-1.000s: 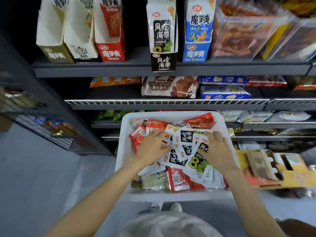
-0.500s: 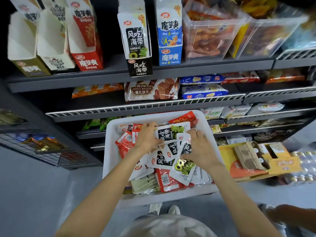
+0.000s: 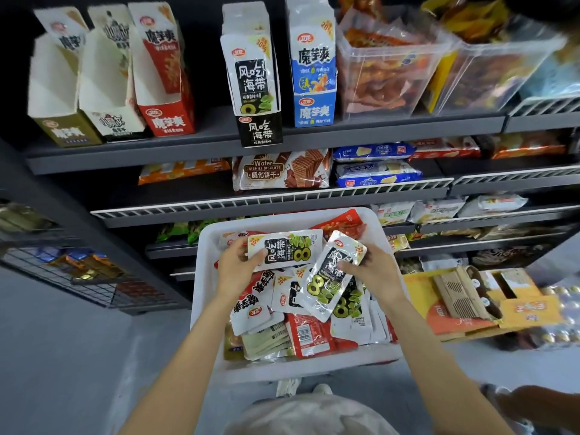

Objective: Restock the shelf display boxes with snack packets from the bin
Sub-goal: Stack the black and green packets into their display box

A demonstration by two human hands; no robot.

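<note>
Both hands work over the white bin (image 3: 207,277): the left hand (image 3: 235,271) pinches one black-and-green seaweed packet (image 3: 287,248) lying sideways, and the right hand (image 3: 373,274) grips a second seaweed packet (image 3: 332,276), tilted with its long axis running down-left. More packets fill the bin beneath them. Their matching black seaweed display box (image 3: 259,130) stands straight ahead and above on the top shelf (image 3: 125,152), roughly centred between both hands. How much room remains inside it is probably little, though its interior is hidden

bin (image 3: 205,277) below shelf (image 3: 219,144) | display boxes (image 3: 260,89) on shelf | packets (image 3: 310,334) in bin
</note>
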